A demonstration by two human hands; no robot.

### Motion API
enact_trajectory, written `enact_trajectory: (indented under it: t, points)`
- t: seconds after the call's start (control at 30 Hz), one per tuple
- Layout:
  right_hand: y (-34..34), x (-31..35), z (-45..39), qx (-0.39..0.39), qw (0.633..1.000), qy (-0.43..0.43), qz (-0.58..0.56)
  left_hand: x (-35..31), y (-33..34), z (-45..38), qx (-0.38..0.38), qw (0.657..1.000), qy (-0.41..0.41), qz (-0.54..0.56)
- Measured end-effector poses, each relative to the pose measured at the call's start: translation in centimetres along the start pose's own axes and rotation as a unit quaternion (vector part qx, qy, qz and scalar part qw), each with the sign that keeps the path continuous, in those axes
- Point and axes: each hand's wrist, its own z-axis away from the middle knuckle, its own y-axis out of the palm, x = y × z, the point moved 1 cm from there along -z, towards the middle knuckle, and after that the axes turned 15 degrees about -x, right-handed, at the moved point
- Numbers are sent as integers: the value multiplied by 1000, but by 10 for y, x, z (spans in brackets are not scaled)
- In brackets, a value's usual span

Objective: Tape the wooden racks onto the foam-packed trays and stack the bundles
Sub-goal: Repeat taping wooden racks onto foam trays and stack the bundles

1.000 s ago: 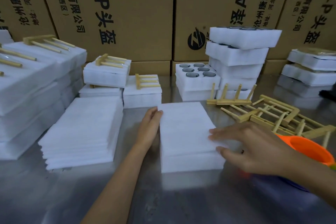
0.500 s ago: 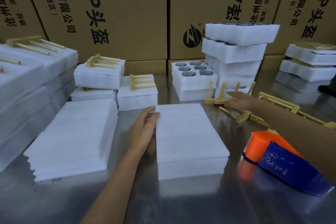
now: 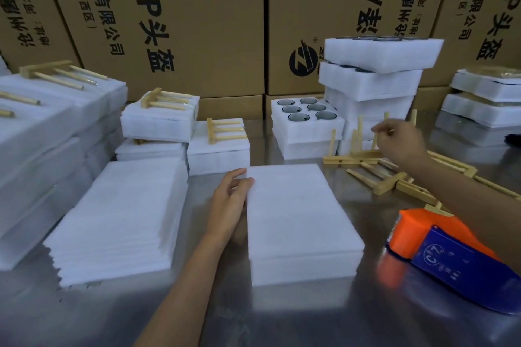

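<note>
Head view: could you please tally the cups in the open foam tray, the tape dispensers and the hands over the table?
Cups in the open foam tray: 6
Tape dispenser: 1
Hands: 2, the left hand and the right hand, which pinches a wooden rack
Total: 9

A packing area in a warehouse or factory: printed cardboard cartons (image 3: 197, 22) form a wall behind a steel table (image 3: 282, 318) covered with stacked foam sheets (image 3: 121, 220), foam trays (image 3: 375, 82), wooden racks (image 3: 394, 177) and a tape dispenser (image 3: 451, 256).
</note>
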Motion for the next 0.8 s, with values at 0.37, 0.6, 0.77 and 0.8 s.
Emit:
enact_trajectory:
  t: [0.37, 0.6, 0.77, 0.8]
  points:
    - [-40, 129, 56, 355, 930, -81, -54, -4, 1, 4, -2, 1000, -8, 2]
    - [-32, 153, 72, 333, 908, -232, 101, -3, 1, 2, 1, 1000, -8, -6]
    - [-35, 163, 72, 391, 848, -289, 211, -1, 1, 0, 0, 1000, -9, -2]
    - [-32, 163, 76, 392, 828, -318, 245, -1, 1, 0, 0, 1000, -10, -1]
